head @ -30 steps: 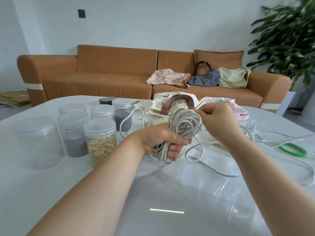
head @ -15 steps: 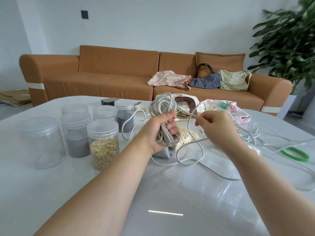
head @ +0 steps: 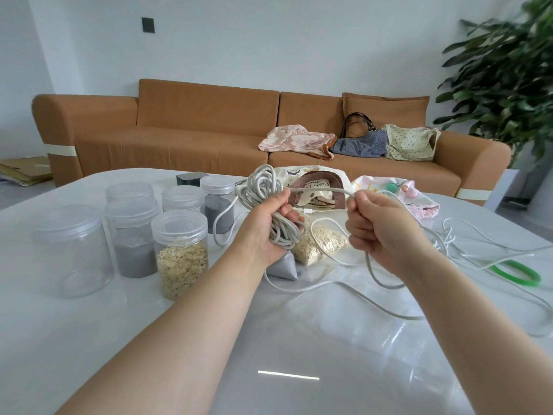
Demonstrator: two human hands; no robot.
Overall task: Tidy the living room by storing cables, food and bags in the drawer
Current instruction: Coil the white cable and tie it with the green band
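My left hand (head: 269,226) grips a coiled bundle of grey cable (head: 264,190) held above the white table (head: 89,339). My right hand (head: 380,226) grips the free length of the same cable, stretched taut between both hands. More white cables (head: 466,250) trail loose over the table to the right. Below my hands lie a clear bag of oats (head: 317,244) and a grey pouch (head: 282,269). Behind them sit a cream tote bag with brown handles (head: 314,187) and a pink bag (head: 401,193).
Several lidded plastic jars (head: 179,250) stand at the left, some with oats or grey powder. A green ring (head: 517,274) lies at the right. A small dark box (head: 191,178) sits at the back. Bags (head: 410,142) lie on the orange sofa (head: 179,136); a plant (head: 502,76) stands right.
My left hand has tilted the coil upright and lifted it. My right hand has pulled away to the right, drawing the free cable taut between both hands.
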